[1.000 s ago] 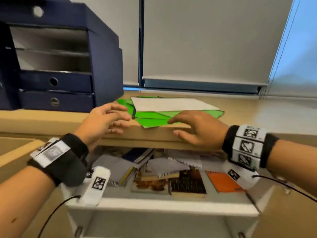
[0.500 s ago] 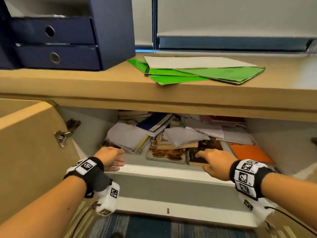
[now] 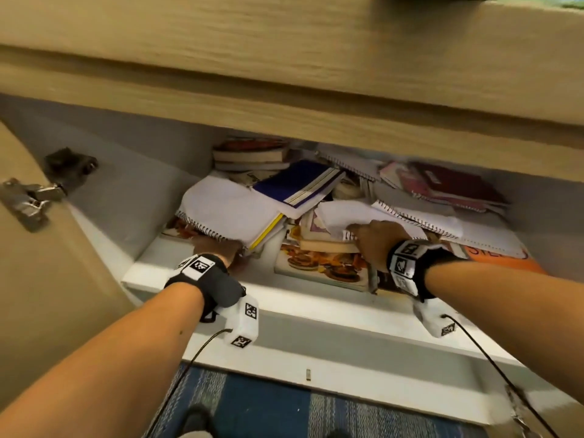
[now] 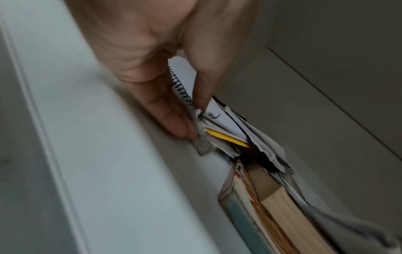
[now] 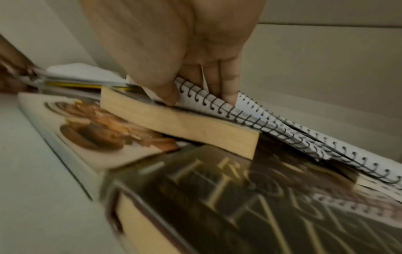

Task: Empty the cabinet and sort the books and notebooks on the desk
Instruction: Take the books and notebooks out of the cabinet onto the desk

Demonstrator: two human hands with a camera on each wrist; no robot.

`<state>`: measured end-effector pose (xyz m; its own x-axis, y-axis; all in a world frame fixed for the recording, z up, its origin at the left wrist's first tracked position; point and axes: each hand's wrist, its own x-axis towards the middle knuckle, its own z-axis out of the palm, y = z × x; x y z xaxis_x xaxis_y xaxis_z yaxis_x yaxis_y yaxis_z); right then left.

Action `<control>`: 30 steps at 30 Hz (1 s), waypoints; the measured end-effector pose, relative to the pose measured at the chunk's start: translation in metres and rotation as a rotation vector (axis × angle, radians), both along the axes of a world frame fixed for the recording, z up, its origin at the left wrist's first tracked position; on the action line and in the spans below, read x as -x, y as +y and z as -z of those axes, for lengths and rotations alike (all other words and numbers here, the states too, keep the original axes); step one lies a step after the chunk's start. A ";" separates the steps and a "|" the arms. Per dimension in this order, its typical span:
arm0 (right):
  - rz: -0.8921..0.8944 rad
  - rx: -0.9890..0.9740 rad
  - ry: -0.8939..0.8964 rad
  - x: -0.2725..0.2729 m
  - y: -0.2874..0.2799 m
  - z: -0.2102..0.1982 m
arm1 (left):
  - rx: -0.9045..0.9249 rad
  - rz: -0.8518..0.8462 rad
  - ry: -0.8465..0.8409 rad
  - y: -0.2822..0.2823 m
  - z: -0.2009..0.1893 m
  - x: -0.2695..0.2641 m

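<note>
The open cabinet's white shelf holds a messy heap of books and notebooks. My left hand reaches under the left white spiral notebook. In the left wrist view the left hand pinches that notebook's spiral corner between thumb and fingers. My right hand grips a second white spiral notebook lying on a paperback. In the right wrist view the right hand has its thumb under the wire-bound edge and its fingers on top.
A burger-cover book, a blue notebook, red notebooks and an orange book lie around. The desk's thick wooden edge overhangs the cabinet. The open door and its hinge stand at left.
Both hands left the desk top, came down to the cabinet and reached into the heap. Each now holds a spiral notebook. The view has dropped closer to the shelf.
</note>
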<state>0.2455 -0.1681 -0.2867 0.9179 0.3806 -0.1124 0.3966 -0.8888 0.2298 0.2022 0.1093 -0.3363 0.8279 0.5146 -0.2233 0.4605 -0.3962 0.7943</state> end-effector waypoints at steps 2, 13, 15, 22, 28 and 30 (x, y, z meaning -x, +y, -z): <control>0.004 -0.074 -0.045 0.000 0.007 -0.009 | 0.159 -0.040 -0.054 -0.002 0.000 0.004; 0.083 -0.712 0.004 0.042 0.122 -0.039 | 0.600 -0.069 -0.146 -0.034 0.005 0.080; 0.141 -0.730 0.125 0.049 0.155 -0.027 | 0.750 -0.067 -0.178 -0.044 -0.001 0.085; -0.102 -0.511 0.511 0.051 0.177 0.004 | 1.157 -0.094 -0.168 -0.021 0.012 0.092; -0.121 -0.448 0.126 0.000 0.150 -0.016 | 0.921 -0.205 -0.117 -0.017 0.024 0.076; -0.133 -0.257 -0.005 -0.022 0.148 -0.018 | 0.918 -0.217 -0.126 -0.016 0.025 0.075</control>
